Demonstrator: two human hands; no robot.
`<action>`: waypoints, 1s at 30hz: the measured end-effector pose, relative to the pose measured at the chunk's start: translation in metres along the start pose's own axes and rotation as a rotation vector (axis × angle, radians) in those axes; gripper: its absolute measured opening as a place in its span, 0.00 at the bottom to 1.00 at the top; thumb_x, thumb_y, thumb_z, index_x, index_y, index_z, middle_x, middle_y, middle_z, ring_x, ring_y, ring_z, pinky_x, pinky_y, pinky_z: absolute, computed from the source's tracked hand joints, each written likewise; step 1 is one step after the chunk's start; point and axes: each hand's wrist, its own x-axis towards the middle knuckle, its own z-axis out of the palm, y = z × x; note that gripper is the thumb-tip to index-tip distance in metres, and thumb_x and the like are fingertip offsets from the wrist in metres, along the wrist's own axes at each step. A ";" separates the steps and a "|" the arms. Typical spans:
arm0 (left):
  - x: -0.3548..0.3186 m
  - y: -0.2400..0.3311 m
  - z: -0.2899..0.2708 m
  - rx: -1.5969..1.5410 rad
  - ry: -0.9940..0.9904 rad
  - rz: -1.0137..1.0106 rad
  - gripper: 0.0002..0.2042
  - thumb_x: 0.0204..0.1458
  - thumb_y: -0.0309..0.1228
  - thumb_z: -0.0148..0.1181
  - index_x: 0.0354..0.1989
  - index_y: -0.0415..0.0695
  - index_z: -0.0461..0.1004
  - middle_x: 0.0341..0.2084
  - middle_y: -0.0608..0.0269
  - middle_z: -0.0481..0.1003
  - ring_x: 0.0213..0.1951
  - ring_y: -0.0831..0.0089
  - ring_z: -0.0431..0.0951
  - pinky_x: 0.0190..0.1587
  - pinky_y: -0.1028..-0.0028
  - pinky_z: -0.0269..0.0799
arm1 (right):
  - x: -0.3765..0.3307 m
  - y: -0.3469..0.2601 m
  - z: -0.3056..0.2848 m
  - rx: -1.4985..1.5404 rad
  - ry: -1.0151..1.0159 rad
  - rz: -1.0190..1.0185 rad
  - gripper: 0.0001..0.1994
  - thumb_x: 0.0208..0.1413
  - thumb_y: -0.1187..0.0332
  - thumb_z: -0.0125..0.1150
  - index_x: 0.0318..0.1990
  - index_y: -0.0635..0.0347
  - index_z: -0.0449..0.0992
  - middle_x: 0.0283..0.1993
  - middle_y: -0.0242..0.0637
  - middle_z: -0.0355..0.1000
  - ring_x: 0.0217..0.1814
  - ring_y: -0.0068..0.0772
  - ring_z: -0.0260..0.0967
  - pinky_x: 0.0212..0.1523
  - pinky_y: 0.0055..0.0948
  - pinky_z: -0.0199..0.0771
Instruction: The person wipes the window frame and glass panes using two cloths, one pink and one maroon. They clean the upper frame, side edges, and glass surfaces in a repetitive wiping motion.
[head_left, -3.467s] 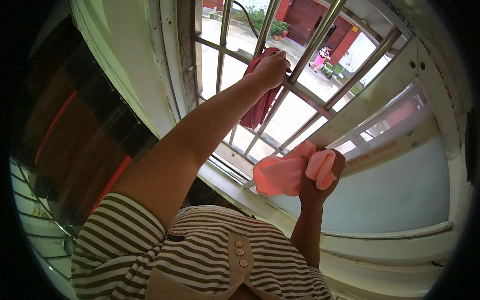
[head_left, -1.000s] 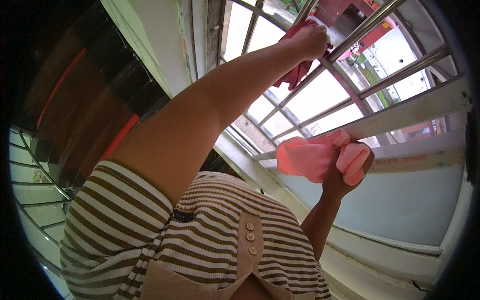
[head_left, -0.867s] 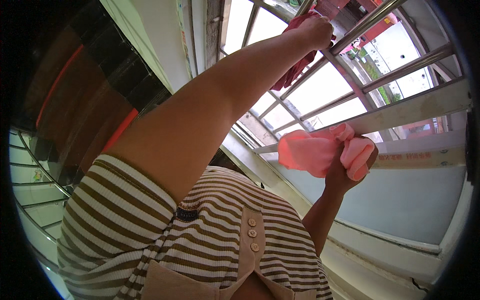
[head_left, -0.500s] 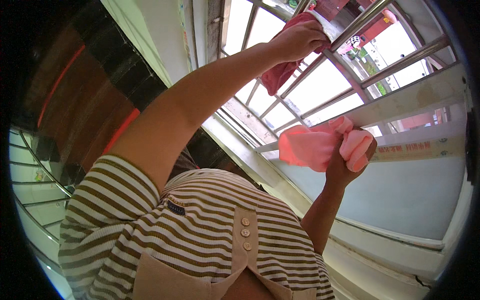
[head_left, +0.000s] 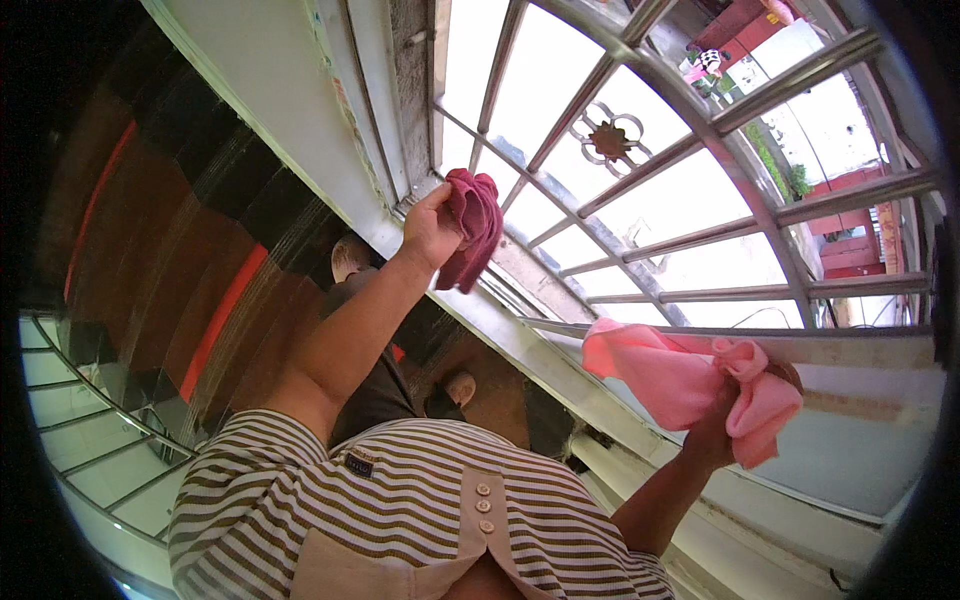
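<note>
Left hand (head_left: 428,228), upper centre of the frame, clenches a dark red rag (head_left: 470,226) that bunches over its fingers and hangs below, against the window grille (head_left: 640,160). Right hand (head_left: 722,420), lower right, grips a pink cloth (head_left: 690,380) spilling leftward from its fist.

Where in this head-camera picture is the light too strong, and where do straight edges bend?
Head view: daylight through the window grille burns the panes white; the left wall stays dark. Fisheye curves the bars and sill near the rim. The dark red cloth and pink cloth stay sharp.

Blown-out daylight through the window (head_left: 640,190) (dim, fisheye-bent edges)
</note>
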 end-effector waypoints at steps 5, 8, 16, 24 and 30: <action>0.024 -0.003 0.002 -0.136 -0.121 -0.012 0.10 0.62 0.27 0.44 0.45 0.36 0.69 0.44 0.56 0.72 0.48 0.64 0.72 0.58 0.65 0.66 | -0.002 -0.023 0.010 -0.299 0.041 -0.304 0.12 0.50 0.75 0.62 0.42 0.63 0.70 0.43 0.35 0.68 0.44 0.29 0.67 0.47 0.30 0.70; 0.040 0.006 0.030 -0.270 -0.234 -0.074 0.14 0.64 0.30 0.42 0.51 0.34 0.67 0.50 0.50 0.71 0.53 0.59 0.70 0.61 0.61 0.63 | -0.003 -0.034 0.015 -0.250 0.051 -0.254 0.10 0.51 0.75 0.60 0.41 0.63 0.70 0.41 0.35 0.68 0.42 0.28 0.67 0.45 0.27 0.70; 0.042 -0.052 0.098 -0.077 -0.593 -0.166 0.15 0.64 0.34 0.41 0.52 0.40 0.68 0.48 0.54 0.72 0.51 0.62 0.72 0.58 0.56 0.64 | -0.003 -0.028 0.014 -0.219 0.129 -0.112 0.09 0.49 0.76 0.59 0.38 0.63 0.70 0.38 0.35 0.68 0.38 0.27 0.67 0.42 0.25 0.70; 0.090 -0.106 0.067 1.405 -0.915 1.182 0.05 0.51 0.23 0.57 0.36 0.41 0.72 0.41 0.54 0.70 0.41 0.55 0.72 0.45 0.63 0.70 | -0.008 -0.027 0.016 -0.359 0.205 -0.214 0.08 0.46 0.77 0.58 0.35 0.62 0.71 0.38 0.32 0.66 0.40 0.26 0.66 0.45 0.25 0.68; 0.105 -0.108 0.014 2.088 -0.785 0.946 0.21 0.54 0.41 0.57 0.53 0.43 0.69 0.56 0.55 0.64 0.48 0.52 0.73 0.50 0.61 0.70 | -0.006 -0.032 0.022 -0.317 0.258 -0.281 0.09 0.46 0.78 0.58 0.37 0.65 0.73 0.40 0.34 0.68 0.41 0.27 0.66 0.46 0.27 0.68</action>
